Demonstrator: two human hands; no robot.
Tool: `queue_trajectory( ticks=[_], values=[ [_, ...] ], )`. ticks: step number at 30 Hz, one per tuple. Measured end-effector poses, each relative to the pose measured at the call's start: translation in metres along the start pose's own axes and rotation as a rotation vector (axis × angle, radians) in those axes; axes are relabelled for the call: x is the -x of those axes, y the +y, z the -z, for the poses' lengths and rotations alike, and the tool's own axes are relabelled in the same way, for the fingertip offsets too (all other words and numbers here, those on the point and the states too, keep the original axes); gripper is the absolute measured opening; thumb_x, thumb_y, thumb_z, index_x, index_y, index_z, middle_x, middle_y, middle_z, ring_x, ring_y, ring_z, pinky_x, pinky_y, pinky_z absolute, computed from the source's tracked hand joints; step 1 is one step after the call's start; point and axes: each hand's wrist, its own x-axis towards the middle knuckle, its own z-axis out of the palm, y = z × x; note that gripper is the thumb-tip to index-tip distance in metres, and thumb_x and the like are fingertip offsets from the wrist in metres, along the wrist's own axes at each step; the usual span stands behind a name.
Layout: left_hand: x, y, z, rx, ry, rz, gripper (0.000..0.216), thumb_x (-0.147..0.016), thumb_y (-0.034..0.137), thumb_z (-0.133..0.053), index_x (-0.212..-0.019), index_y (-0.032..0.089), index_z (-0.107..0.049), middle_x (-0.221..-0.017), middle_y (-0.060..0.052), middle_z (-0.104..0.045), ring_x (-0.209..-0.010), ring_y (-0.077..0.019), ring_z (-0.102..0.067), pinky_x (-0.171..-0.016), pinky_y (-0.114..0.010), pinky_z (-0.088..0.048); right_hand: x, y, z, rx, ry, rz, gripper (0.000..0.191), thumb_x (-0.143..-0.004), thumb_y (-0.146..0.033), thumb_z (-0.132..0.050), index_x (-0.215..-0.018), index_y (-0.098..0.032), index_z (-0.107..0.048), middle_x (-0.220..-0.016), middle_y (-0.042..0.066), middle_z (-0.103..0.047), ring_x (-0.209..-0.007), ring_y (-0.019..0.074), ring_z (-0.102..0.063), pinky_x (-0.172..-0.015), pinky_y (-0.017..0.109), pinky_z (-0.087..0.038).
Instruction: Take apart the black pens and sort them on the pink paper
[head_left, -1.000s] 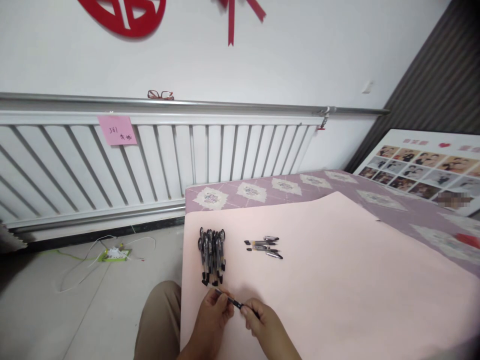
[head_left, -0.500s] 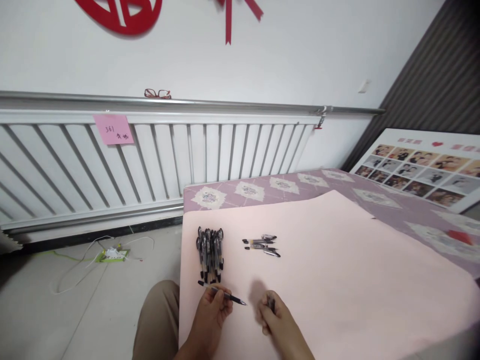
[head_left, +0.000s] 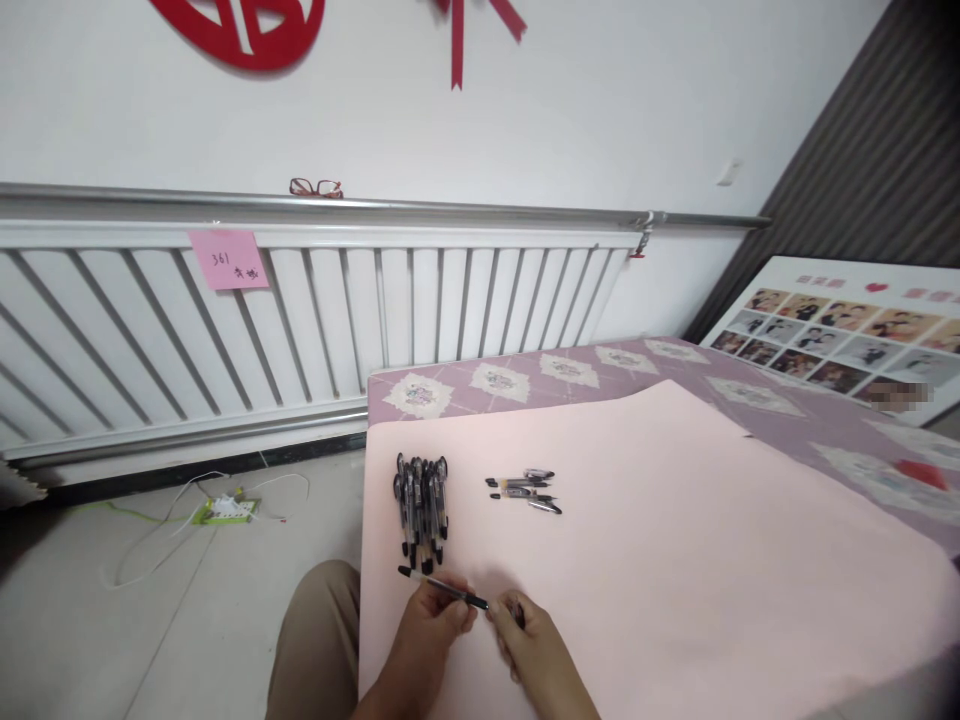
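My left hand (head_left: 439, 615) is closed around an uncapped gel pen (head_left: 442, 586) with a clear barrel and black grip. The pen slants down to the right, its black end pointing left. My right hand (head_left: 525, 635) has thumb and forefinger pinched at the pen's writing tip. A dark, partly clear piece that looks like a pen cap (head_left: 517, 609) is tucked in its curled fingers, mostly hidden. Just beyond my left hand lies a bundle of capped black pens (head_left: 421, 505). Several loose pens and caps (head_left: 525, 490) lie to its right.
A pale pink sheet (head_left: 675, 540) covers the table over a purple patterned cloth (head_left: 536, 378). Behind stands a white radiator (head_left: 435, 300) with a pink note (head_left: 229, 260). Glasses (head_left: 316, 188) rest on the pipe. A power strip (head_left: 225, 511) with cables sits on the floor.
My right hand has moved left, from apart to meeting the pen's tip. My left hand has shifted slightly right with the pen. The bundle and loose pieces stay in place.
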Motion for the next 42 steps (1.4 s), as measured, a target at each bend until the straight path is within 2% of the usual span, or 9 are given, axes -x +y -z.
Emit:
queue_trajectory(
  ticks=[5,20,25,27,30,32,35,39,42],
  values=[
    [0.000,0.000,0.002,-0.063,-0.069,-0.014,0.016,-0.063,0.020,-0.069,-0.074,0.015,-0.059,-0.056,0.003,-0.056,-0.055,-0.0094,-0.047,-0.056,-0.023,-0.033,0.000,0.002,-0.002,-0.006,-0.030,-0.024,0.030,-0.076,-0.047,-0.043,-0.065,-0.019,-0.048,-0.050,-0.006,-0.044,-0.038,0.0064,-0.035,-0.035,0.018,-0.023],
    [-0.003,-0.003,0.002,-0.054,0.061,0.023,0.017,-0.060,0.023,-0.070,-0.069,0.016,-0.057,-0.055,0.005,-0.055,-0.052,-0.0091,-0.048,-0.056,-0.024,-0.035,-0.002,-0.003,-0.001,0.045,0.053,0.169,0.024,-0.068,-0.037,-0.055,-0.055,-0.021,-0.043,-0.052,-0.007,-0.037,-0.051,0.0099,-0.037,-0.050,0.021,-0.032],
    [-0.002,-0.003,0.003,-0.027,0.045,0.026,0.017,-0.060,0.021,-0.070,-0.071,0.016,-0.057,-0.059,0.004,-0.056,-0.054,-0.0088,-0.049,-0.057,-0.024,-0.036,-0.004,-0.002,0.000,0.026,0.056,0.162,0.022,-0.069,-0.040,-0.056,-0.074,-0.019,-0.057,-0.069,-0.001,-0.055,-0.066,0.0148,-0.049,-0.062,0.023,-0.039],
    [-0.002,-0.002,0.003,-0.029,0.033,0.018,0.016,-0.061,0.020,-0.070,-0.072,0.016,-0.058,-0.058,0.004,-0.056,-0.054,-0.0088,-0.049,-0.057,-0.023,-0.035,-0.003,-0.004,0.000,0.057,0.053,0.142,0.024,-0.071,-0.043,-0.054,-0.069,-0.019,-0.056,-0.065,-0.001,-0.054,-0.064,0.0145,-0.048,-0.060,0.023,-0.038],
    [-0.001,-0.002,0.003,-0.040,0.028,0.015,0.018,-0.061,0.021,-0.070,-0.073,0.016,-0.057,-0.056,0.005,-0.055,-0.054,-0.0091,-0.048,-0.056,-0.023,-0.034,-0.002,-0.004,-0.002,0.075,0.066,0.085,0.030,-0.071,-0.046,-0.051,-0.056,-0.021,-0.046,-0.049,-0.006,-0.039,-0.048,0.0107,-0.038,-0.046,0.022,-0.032],
    [-0.001,-0.002,0.003,-0.044,0.035,0.021,0.019,-0.060,0.023,-0.071,-0.073,0.016,-0.057,-0.056,0.004,-0.055,-0.053,-0.0092,-0.048,-0.055,-0.023,-0.034,-0.003,-0.002,-0.004,0.024,0.051,0.039,0.031,-0.072,-0.048,-0.049,-0.057,-0.022,-0.040,-0.045,-0.008,-0.031,-0.042,0.0087,-0.030,-0.039,0.021,-0.026],
    [-0.001,-0.002,0.002,-0.047,0.051,0.022,0.021,-0.059,0.024,-0.072,-0.071,0.016,-0.058,-0.057,0.004,-0.055,-0.054,-0.0094,-0.048,-0.057,-0.024,-0.035,-0.004,0.003,-0.006,-0.046,0.016,0.040,0.031,-0.072,-0.047,-0.049,-0.059,-0.023,-0.035,-0.046,-0.009,-0.030,-0.041,0.0072,-0.027,-0.037,0.019,-0.023],
    [-0.002,-0.003,0.002,-0.041,0.067,0.021,0.021,-0.058,0.025,-0.072,-0.071,0.016,-0.058,-0.058,0.004,-0.055,-0.055,-0.0097,-0.049,-0.058,-0.024,-0.036,-0.005,0.005,-0.006,-0.089,0.008,0.069,0.025,-0.069,-0.042,-0.053,-0.064,-0.022,-0.040,-0.048,-0.010,-0.030,-0.042,0.0064,-0.029,-0.037,0.018,-0.024],
    [-0.002,-0.004,0.003,-0.023,0.069,0.030,0.021,-0.058,0.023,-0.073,-0.070,0.017,-0.057,-0.057,0.005,-0.055,-0.054,-0.0093,-0.049,-0.057,-0.024,-0.035,-0.005,0.004,-0.005,-0.117,0.034,0.037,0.023,-0.068,-0.041,-0.055,-0.078,-0.021,-0.049,-0.050,-0.010,-0.033,-0.040,0.0061,-0.029,-0.036,0.018,-0.023]
  ],
)
